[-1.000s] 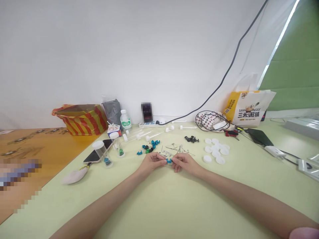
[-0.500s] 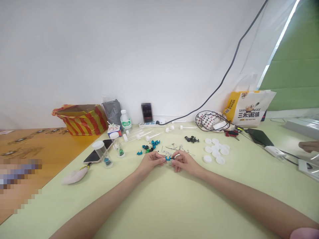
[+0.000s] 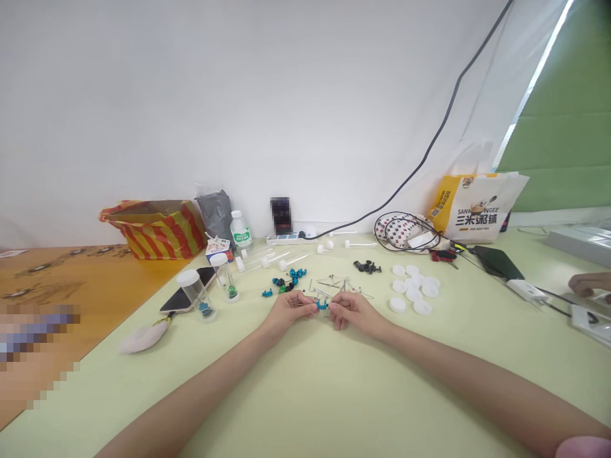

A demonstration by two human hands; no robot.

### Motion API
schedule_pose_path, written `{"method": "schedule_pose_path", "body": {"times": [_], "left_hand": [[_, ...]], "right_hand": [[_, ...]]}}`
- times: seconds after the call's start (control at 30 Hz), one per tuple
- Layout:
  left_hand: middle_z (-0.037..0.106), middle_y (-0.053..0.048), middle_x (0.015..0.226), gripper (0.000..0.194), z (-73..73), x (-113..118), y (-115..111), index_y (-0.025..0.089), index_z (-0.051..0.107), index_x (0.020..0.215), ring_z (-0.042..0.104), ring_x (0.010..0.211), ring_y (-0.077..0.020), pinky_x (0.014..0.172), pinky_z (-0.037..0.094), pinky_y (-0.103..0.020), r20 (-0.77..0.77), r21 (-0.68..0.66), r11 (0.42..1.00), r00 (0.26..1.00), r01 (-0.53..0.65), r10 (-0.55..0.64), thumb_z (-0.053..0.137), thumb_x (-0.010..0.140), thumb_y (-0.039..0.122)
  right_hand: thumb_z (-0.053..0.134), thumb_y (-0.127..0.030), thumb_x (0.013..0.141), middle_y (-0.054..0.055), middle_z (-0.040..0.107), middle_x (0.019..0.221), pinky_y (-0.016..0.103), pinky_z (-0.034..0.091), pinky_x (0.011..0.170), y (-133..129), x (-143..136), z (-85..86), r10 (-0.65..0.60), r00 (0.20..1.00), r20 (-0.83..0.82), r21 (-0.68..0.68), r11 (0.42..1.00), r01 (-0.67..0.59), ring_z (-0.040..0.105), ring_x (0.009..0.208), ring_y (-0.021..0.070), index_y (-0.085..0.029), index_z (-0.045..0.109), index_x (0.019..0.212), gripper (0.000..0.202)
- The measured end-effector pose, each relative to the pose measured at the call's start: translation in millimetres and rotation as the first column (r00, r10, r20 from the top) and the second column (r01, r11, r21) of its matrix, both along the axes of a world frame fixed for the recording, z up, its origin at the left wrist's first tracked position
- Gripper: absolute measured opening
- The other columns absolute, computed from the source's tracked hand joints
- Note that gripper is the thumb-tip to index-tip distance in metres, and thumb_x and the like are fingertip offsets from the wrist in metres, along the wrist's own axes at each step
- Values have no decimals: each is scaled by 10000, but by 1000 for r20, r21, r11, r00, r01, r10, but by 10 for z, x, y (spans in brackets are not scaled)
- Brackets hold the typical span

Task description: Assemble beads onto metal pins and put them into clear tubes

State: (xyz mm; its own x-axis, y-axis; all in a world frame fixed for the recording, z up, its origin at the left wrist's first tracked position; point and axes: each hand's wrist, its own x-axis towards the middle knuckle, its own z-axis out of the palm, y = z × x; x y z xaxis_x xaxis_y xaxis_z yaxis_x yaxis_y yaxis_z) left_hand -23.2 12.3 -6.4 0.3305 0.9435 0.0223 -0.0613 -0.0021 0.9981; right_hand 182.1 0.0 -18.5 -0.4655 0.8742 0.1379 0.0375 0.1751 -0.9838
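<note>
Between my fingertips is a small blue bracket-like piece (image 3: 321, 306). My left hand (image 3: 284, 314) pinches its left end, and a thin metal rod sticks out through those fingers. My right hand (image 3: 357, 312) is closed at the piece's other end on a small dark part, mostly covered by the fingers. Just beyond my hands lie loose thin metal rods (image 3: 334, 282). A pile of blue, green and black small parts (image 3: 289, 280) sits beyond my left hand, and one blue piece (image 3: 267, 293) lies apart from it. Black plug-like parts (image 3: 367, 267) are heaped farther back.
White round caps (image 3: 414, 287) lie at right. Two capped clear tubes (image 3: 195, 296) stand at left near a phone (image 3: 184, 298); more tubes (image 3: 296, 261) lie behind. A bottle (image 3: 241, 230), striped bag (image 3: 157, 232) and coiled cable (image 3: 405, 232) line the wall. Another person's hand (image 3: 589, 284) is far right.
My right fingers have closed in nearer to the blue piece, covering more of the dark part. My left hand stays almost still. The other person's hand at far right has shifted slightly.
</note>
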Motion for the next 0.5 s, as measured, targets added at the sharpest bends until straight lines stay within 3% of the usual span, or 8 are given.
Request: {"method": "schedule_pose_path", "body": {"times": [0.23,0.5], "left_hand": [[682,-73,846,231,-3,1,2,122,600,642,639,712,-163,670,502,-277,4,5,1000,1000,1,-1,761,571,272],[682,-60,758,221,35,-7,8,126,594,647,641,713,-168,670,495,-272,21,-46,998,999,-32,33,753,587,266]], "right_hand": [[532,-539,750,34,626,699,235,475,518,4,1,-4,-3,1000,7,-6,1000,3,595,525,109,-141,572,816,406],[598,-463,732,-6,629,691,254,496,530,-26,4,35,-9,1000,-25,-16,1000,8,600,531,119,-213,442,1016,410]]}}
